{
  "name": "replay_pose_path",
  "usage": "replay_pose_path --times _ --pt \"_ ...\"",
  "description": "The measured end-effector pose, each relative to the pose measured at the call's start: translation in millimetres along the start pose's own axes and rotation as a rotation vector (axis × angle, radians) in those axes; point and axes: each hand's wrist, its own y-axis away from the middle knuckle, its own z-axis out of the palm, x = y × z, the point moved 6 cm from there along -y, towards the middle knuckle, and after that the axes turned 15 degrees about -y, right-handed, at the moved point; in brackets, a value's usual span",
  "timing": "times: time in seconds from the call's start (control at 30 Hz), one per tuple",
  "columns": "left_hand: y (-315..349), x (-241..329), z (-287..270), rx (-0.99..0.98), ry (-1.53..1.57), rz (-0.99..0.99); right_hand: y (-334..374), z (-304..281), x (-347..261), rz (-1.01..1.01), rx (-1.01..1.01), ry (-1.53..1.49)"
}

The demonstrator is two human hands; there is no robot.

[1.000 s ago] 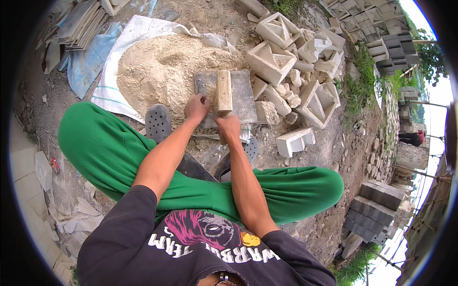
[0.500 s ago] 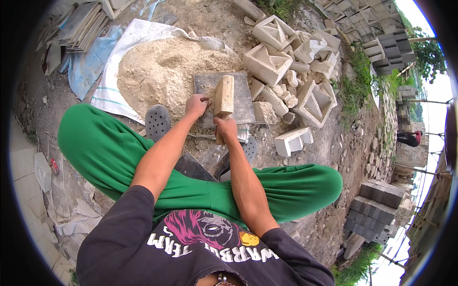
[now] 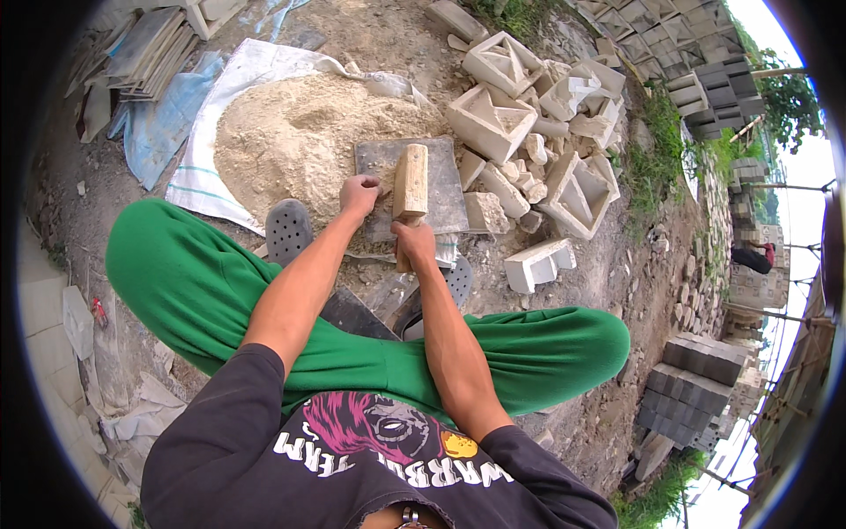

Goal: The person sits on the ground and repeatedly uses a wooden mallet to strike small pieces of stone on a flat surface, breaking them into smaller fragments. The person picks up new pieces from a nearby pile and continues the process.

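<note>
A wooden mallet [image 3: 411, 181] with a blocky head is in my right hand [image 3: 413, 243], whose fingers wrap round its handle. The mallet head is over a dark flat slab [image 3: 451, 189] dusted with pale crumbs; whether it touches the slab is hard to tell. By the slab's left edge, my left hand [image 3: 359, 194] has its fingers curled together, and anything in them is too small or hidden to name. Just beyond that hand, a heap of pale crushed powder [image 3: 291, 132] lies on a white woven sack [image 3: 196, 181].
Broken pale hollow blocks [image 3: 493, 119] and rubble pile up right of the slab. One white block piece [image 3: 538, 265] lies nearer. Stacked flat boards [image 3: 154, 53] and a blue sheet [image 3: 167, 123] are far left. Grey blocks [image 3: 687, 388] stand at right; a person [image 3: 753, 258] is farther off.
</note>
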Motion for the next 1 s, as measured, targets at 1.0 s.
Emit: replay_pose_path --times 1.0 --pt "-1 29 -15 -0.021 -0.227 0.117 -5 -3 -9 -0.066 0.019 0.240"
